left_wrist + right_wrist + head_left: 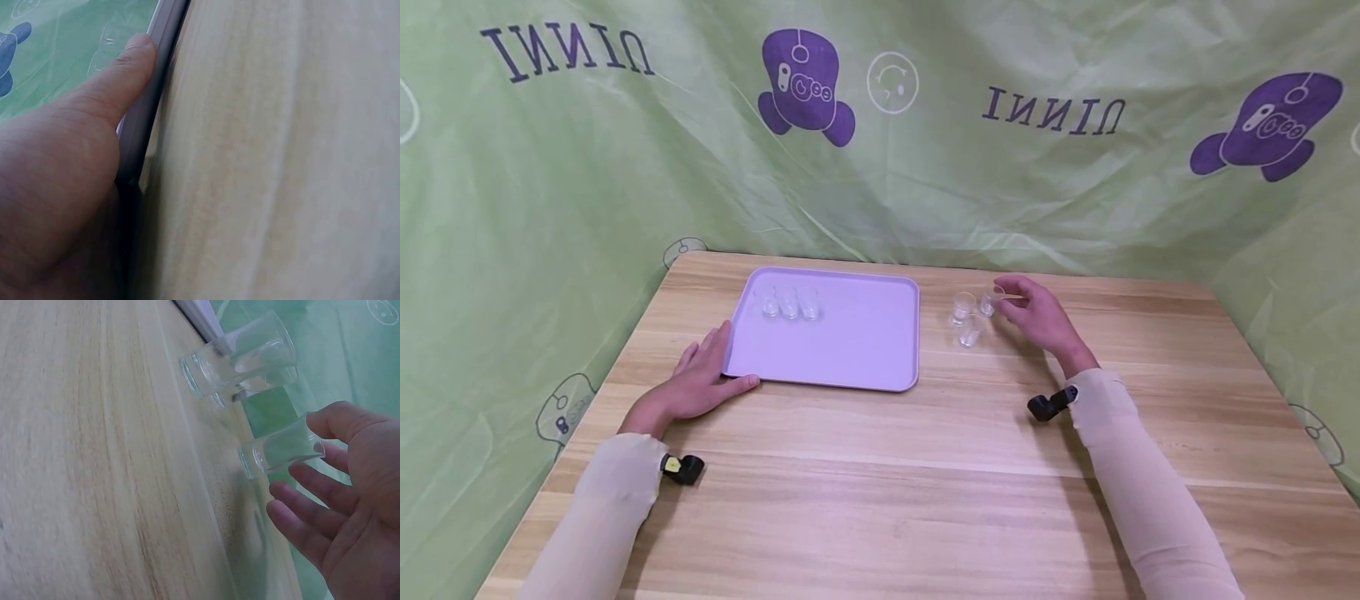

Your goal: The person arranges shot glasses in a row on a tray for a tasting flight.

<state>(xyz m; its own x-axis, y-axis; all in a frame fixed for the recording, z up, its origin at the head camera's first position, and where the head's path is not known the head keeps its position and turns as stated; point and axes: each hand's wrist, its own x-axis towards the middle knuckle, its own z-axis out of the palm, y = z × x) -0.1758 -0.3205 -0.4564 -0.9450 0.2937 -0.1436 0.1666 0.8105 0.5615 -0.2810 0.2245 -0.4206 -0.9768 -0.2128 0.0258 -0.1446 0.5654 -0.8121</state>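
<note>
My right hand pinches a small clear shot glass at its rim, with the thumb on one side and a forefinger partly hidden behind it. The other fingers stay spread beside the glass. Two more shot glasses, a nearer one and a farther one, stand upright just left of it on the table. At the near left corner of a purple tray, my left hand rests with straight fingers along the side and the thumb on the front edge. Three shot glasses stand in a row on the tray.
The wooden table stretches in front of the tray and to the right of the right hand. A green printed cloth hangs behind the table and at both sides.
</note>
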